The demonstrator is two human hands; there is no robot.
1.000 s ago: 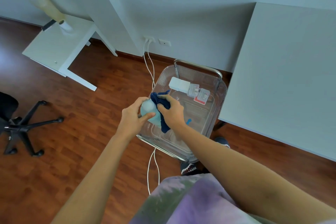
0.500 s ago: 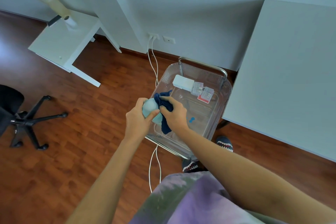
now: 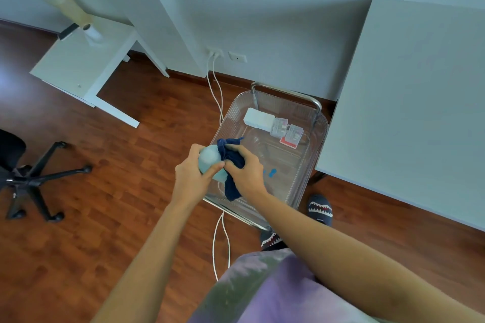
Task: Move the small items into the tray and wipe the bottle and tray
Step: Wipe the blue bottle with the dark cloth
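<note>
The person's left hand (image 3: 193, 178) is wrapped around a pale green, rounded plastic bottle (image 3: 209, 162), thumb across its front, holding it above the near left corner of a clear, ribbed plastic tray (image 3: 319, 139) that sits on a chrome-framed cart (image 3: 288, 92). The right hand (image 3: 245, 174) is clenched on a dark blue cloth (image 3: 231, 158), pressing it against the bottle's right side; a loose tail of the cloth hangs down below the knuckles.

The relation that matters is cloth to bottle: the cloth covers the right flank and part of the top, while the left flank lies under the left hand's fingers. The bottle's long axis appears to run roughly upright, tilted a little toward the camera, though the hands hide most of it. To reach the uncovered surface, the left hand would likely have to turn the bottle about that axis under the cloth.

At the tray's far end lie a white rectangular box (image 3: 258, 119), two small clear plastic cases (image 3: 287, 130) and a red-edged card (image 3: 288, 142), so the small items seem to be already inside. A small blue piece (image 3: 272, 172) rests on the tray floor just beside the right hand. The tray's own wiping looks not yet done.
</note>
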